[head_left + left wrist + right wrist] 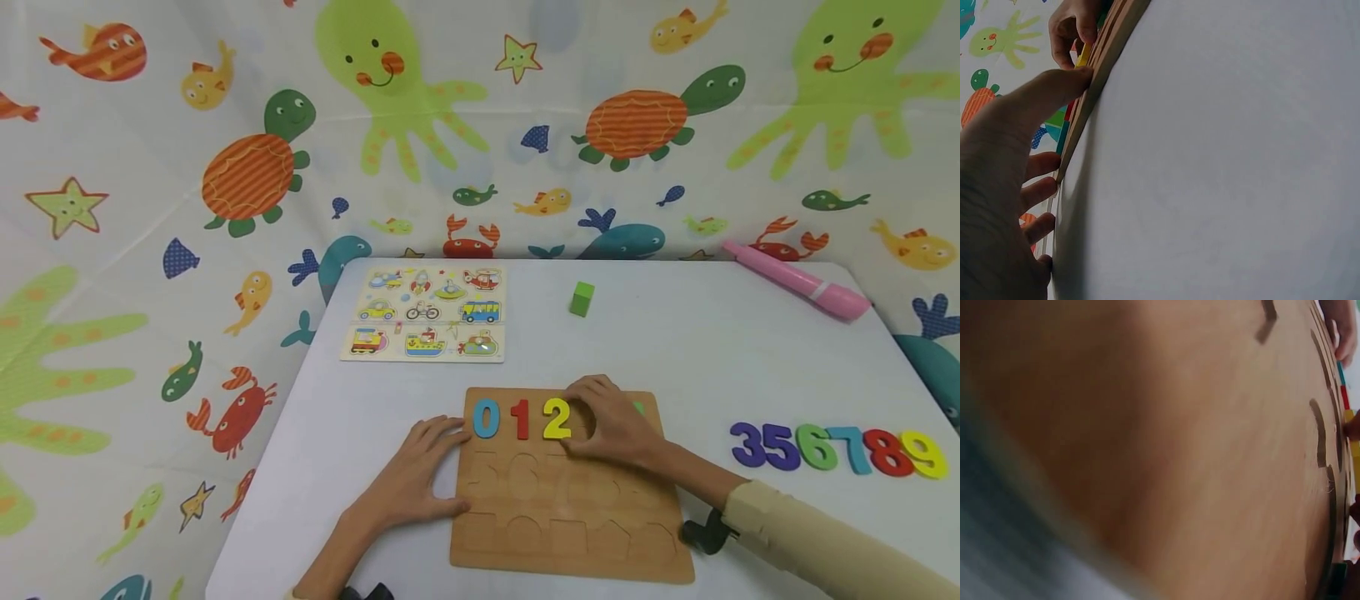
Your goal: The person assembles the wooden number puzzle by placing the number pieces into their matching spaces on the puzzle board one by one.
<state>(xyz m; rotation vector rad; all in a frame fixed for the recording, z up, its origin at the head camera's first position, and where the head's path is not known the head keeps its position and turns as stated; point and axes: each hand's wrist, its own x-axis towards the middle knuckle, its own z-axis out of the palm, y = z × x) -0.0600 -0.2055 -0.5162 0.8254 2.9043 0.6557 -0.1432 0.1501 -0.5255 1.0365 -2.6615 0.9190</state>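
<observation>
A wooden number puzzle board (570, 546) lies on the white table with rows of cut-out shapes. In its top row are a blue 0 (486, 418), a red 1 (520, 419) and a yellow 2 (557, 418). My right hand (618, 425) pinches the yellow 2, index finger near its top and thumb near its bottom. Behind that hand a green piece (639, 407) shows only in part. Against the board's left edge rests my left hand (412, 475), fingers extended and thumb lower down. In the left wrist view, the left thumb (1079, 75) touches the board's edge.
Right of the board lie a purple 3 (747, 445), purple 5 (777, 447), green 6 (816, 447), blue 7 (851, 450), red 8 (888, 452) and yellow 9 (924, 454). Farther back are a vehicle picture board (423, 312), a green block (582, 298) and a pink tube-shaped object (795, 282).
</observation>
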